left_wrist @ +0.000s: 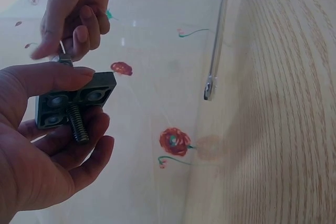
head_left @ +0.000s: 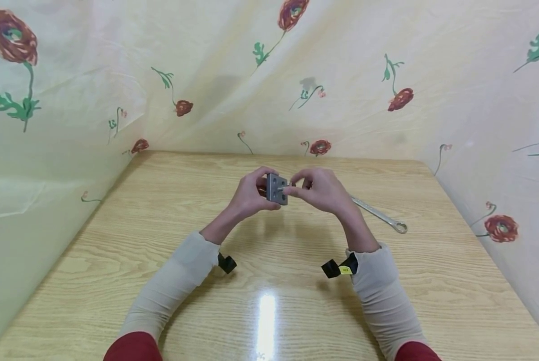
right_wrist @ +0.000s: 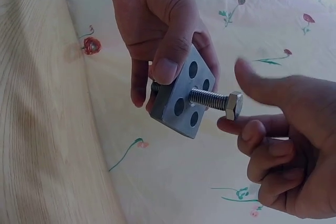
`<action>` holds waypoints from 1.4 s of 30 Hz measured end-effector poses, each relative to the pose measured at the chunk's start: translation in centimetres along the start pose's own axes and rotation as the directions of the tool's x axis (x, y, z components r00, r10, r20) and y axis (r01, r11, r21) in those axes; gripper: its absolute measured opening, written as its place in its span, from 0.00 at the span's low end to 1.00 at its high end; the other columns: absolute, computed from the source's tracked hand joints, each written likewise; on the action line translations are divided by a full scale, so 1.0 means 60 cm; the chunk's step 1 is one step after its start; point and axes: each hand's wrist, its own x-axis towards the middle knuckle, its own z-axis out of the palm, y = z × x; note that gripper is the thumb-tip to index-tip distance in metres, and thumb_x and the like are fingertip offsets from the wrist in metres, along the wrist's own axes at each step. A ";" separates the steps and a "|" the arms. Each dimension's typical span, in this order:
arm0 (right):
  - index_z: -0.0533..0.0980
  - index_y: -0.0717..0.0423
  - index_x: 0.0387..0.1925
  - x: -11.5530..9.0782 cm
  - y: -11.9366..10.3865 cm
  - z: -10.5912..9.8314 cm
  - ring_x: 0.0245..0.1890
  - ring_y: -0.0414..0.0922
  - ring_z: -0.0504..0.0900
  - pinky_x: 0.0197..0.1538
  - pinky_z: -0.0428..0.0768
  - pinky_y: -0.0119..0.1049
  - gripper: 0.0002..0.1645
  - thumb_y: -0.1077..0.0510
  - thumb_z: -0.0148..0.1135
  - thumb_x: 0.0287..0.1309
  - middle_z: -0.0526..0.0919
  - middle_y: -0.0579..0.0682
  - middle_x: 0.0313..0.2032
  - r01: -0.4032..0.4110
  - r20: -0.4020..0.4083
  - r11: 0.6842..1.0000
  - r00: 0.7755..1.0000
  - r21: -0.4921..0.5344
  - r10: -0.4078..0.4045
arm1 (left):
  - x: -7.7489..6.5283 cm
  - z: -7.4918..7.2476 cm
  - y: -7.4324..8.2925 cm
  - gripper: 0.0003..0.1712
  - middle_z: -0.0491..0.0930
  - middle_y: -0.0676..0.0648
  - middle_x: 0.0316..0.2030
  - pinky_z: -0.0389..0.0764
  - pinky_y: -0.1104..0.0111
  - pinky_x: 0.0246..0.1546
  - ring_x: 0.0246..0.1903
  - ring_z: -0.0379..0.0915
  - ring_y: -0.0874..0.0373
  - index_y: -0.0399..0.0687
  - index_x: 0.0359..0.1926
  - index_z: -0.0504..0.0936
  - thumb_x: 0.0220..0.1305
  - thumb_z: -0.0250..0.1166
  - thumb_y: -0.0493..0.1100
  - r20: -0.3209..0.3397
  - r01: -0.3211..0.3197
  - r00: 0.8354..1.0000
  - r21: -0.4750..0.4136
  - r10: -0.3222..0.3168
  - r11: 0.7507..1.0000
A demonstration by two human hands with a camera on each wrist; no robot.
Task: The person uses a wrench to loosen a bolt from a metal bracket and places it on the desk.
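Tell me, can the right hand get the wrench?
Probably yes: the wrench lies on the table, with nothing seen on top of it. The right hand would just need to leave the bolt and reach down.

The plate [right_wrist: 184,88] looks like solid grey metal, its face smooth and satin-dull. Passing through the plate, the bolt [right_wrist: 211,99] is brighter metal, ridged along its length and smooth and shiny at the head. To the plate's right, the wrench [head_left: 379,214] is polished metal. Below the plate, the bench [head_left: 432,281] shows wood grain under a glossy finish. Behind the plate, the printed sheet [head_left: 206,40] is thin, creased and faintly lustrous, cloth or plastic. Nearer the wearer than the plate, the pale sleeves [head_left: 175,281] are matt cloth.
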 end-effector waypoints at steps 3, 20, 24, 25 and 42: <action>0.83 0.57 0.47 0.000 0.001 0.001 0.18 0.41 0.70 0.24 0.67 0.33 0.17 0.54 0.71 0.58 0.78 0.48 0.20 0.032 -0.010 0.999 0.999 -0.004 -0.032 | 0.000 0.000 -0.001 0.39 0.84 0.34 0.47 0.85 0.58 0.47 0.44 0.82 0.46 0.44 0.60 0.74 0.45 0.77 0.29 0.003 0.003 1.000 0.004 -0.003 1.000; 0.83 0.59 0.48 -0.001 -0.001 -0.002 0.17 0.41 0.68 0.23 0.65 0.33 0.20 0.52 0.72 0.58 0.78 0.49 0.19 0.032 -0.008 0.999 0.999 -0.015 -0.032 | 0.001 -0.001 -0.001 0.39 0.84 0.35 0.49 0.84 0.57 0.49 0.45 0.82 0.45 0.43 0.61 0.74 0.45 0.77 0.29 0.000 0.007 1.000 0.005 -0.007 1.000; 0.84 0.59 0.47 -0.001 0.002 -0.002 0.19 0.41 0.70 0.24 0.67 0.33 0.17 0.55 0.72 0.58 0.79 0.49 0.21 0.063 0.008 0.998 0.998 -0.024 -0.063 | 0.001 -0.002 0.000 0.39 0.84 0.35 0.48 0.84 0.57 0.49 0.45 0.81 0.45 0.42 0.61 0.74 0.45 0.77 0.29 -0.001 0.014 1.000 0.000 -0.014 1.000; 0.82 0.59 0.50 -0.001 0.002 -0.002 0.20 0.42 0.71 0.25 0.67 0.33 0.20 0.56 0.72 0.56 0.79 0.49 0.22 0.072 0.007 0.997 0.997 -0.022 -0.071 | 0.000 -0.002 0.000 0.39 0.84 0.34 0.48 0.84 0.57 0.49 0.45 0.81 0.45 0.42 0.61 0.74 0.45 0.77 0.29 -0.002 0.014 1.000 -0.002 -0.014 1.000; 0.85 0.59 0.44 -0.001 0.003 -0.005 0.18 0.40 0.67 0.23 0.65 0.32 0.15 0.53 0.69 0.61 0.75 0.46 0.18 0.044 0.026 0.999 0.999 -0.010 -0.043 | 0.000 0.000 0.001 0.39 0.84 0.34 0.48 0.84 0.56 0.49 0.45 0.81 0.45 0.42 0.61 0.74 0.45 0.77 0.28 -0.001 0.007 1.000 0.011 -0.007 1.000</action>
